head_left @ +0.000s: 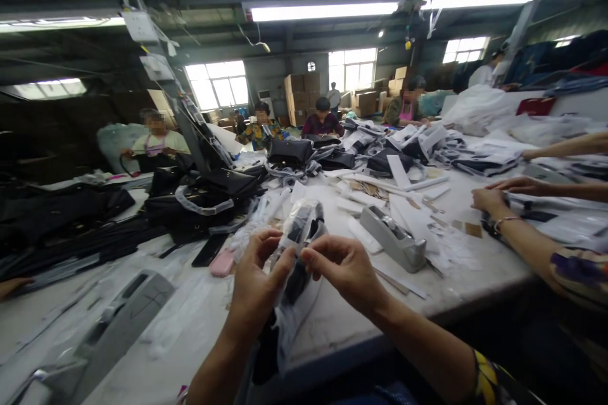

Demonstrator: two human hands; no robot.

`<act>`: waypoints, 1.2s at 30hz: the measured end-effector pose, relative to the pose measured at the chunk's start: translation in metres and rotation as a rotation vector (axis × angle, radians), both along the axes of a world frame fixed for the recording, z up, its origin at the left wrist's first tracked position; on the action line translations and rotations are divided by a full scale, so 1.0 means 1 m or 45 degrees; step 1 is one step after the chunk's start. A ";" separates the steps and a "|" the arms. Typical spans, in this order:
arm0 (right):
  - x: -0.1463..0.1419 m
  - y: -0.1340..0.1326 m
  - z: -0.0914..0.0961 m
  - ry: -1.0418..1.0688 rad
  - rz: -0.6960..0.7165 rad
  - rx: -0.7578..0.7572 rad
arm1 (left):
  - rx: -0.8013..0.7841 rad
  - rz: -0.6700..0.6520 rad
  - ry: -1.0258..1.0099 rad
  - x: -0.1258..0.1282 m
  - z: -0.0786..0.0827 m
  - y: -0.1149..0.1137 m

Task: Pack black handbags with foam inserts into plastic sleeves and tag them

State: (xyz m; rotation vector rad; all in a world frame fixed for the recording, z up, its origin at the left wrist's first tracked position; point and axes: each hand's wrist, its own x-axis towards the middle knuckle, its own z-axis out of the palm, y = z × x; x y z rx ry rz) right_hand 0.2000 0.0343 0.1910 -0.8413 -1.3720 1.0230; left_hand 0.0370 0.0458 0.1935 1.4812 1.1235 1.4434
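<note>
holding hand: the left hand (259,266) has its thumb and fingers closed on the wrapped piece (300,228), a dark, narrow thing under clear plastic.
working hand: the right hand (342,266) brings thumb and forefinger nearly together at the piece's near side; whether a thin edge sits between them, one cannot tell.
wrapped piece: raised between both hands, over the front edge of the white table (332,323), its lower end hanging down.
plastic: best kept smooth and snug, probably, with the left grip steady but light, so the film neither creases nor slides.
fingertips: small pinches close to the edge should give better control than a wide pull.
tape dispenser: the grey tape dispenser (394,240) stands near, beyond the right hand; elbows want room.
hidden: the palms' inner sides, and the piece's underside.
cut off: the second dispenser (118,316), at the lower left.
hard to make out: the hanging end, dim and blurred.
</note>
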 end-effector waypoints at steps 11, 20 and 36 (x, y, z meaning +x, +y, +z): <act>-0.005 0.028 -0.018 -0.073 0.079 -0.295 | -0.123 -0.088 -0.161 -0.004 0.002 -0.004; -0.013 0.054 -0.035 0.055 0.399 -0.451 | -0.344 -0.227 -0.350 -0.005 0.000 0.000; 0.000 -0.004 -0.010 0.340 0.254 -0.258 | -0.256 -0.093 -0.217 -0.007 -0.005 -0.001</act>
